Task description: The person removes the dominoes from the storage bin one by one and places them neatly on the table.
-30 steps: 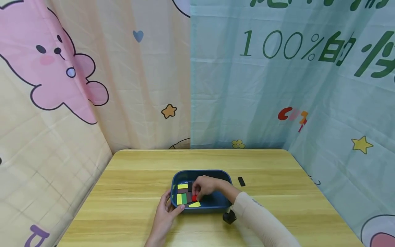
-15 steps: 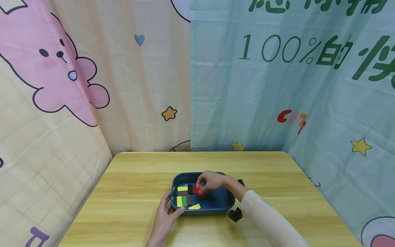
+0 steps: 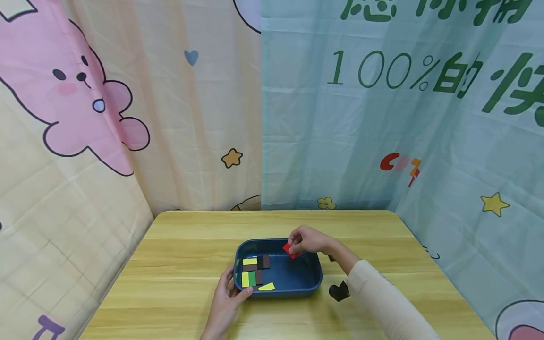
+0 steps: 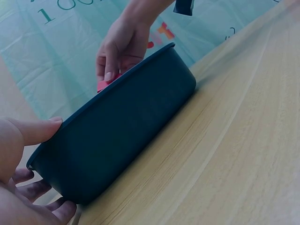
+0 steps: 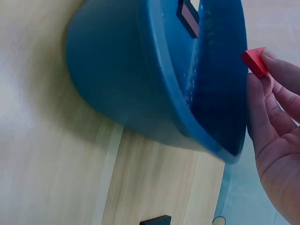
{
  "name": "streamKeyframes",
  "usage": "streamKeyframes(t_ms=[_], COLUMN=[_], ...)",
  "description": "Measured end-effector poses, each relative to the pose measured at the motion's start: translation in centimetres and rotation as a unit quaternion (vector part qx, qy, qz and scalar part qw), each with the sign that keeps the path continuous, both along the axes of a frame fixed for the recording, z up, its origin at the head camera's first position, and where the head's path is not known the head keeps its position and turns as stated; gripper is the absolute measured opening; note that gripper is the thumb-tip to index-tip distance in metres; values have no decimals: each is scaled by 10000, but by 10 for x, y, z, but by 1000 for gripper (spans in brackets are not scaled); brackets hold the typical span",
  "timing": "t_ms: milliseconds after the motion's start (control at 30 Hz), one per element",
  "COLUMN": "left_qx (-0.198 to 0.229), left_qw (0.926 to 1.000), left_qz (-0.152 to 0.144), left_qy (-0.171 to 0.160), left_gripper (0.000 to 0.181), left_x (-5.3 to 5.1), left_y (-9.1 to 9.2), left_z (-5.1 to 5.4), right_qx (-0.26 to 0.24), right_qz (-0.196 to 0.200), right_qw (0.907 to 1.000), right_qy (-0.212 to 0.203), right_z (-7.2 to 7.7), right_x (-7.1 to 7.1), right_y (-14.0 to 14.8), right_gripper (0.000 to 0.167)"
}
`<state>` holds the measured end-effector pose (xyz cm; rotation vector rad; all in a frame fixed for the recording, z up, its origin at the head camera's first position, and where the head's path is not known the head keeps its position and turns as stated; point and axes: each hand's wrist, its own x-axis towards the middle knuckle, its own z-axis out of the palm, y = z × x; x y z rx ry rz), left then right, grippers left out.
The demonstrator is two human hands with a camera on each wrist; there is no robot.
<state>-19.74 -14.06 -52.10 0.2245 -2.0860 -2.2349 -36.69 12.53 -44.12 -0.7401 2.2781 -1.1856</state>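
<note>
My left hand (image 3: 225, 302) grips the left end of a dark blue bin (image 3: 289, 293), with the thumb over its rim and the other fingers outside against the wall. My right hand (image 3: 312, 240) pinches a small red block (image 5: 255, 62) between thumb and fingers, at the bin's far right rim in the head view. Inside, to the left, flat pieces lie together: a yellow one (image 3: 245, 279), a green one (image 3: 252, 277), and several brown and black ones. A yellow slanted piece (image 3: 267, 286) lies near the front wall.
A black flat piece (image 5: 156, 220) lies on the wooden table (image 3: 191, 264) right of the bin, mostly hidden by my forearm in the head view. A black device (image 3: 339, 291) hangs at my right wrist. Printed curtains (image 3: 204, 118) stand behind the table.
My right hand has lifted the red block from beside the other pieces and carried it right and away to the far rim. A brown piece shows where it covered. The left hand keeps its grip.
</note>
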Motion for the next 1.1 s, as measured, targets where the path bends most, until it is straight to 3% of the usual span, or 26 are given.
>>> streamKeyframes(t_ms=[467, 833, 1100], left_qx=[-3, 14, 16], left_qw=[10000, 9999, 9999], left_qz=[81, 38, 59], left_qy=[-5, -94, -144], left_gripper=[89, 89, 88], left_x=[1, 2, 2], left_y=[4, 2, 3], left_z=[-1, 2, 1], right_qx=[-639, -867, -889], right_qz=[-758, -1566, -2172], right_qw=[9941, 9830, 9706], right_qy=[-440, -406, -536], right_z=[-2, -25, -40], right_x=[-13, -20, -12], right_y=[48, 101, 135], right_gripper=[15, 21, 25])
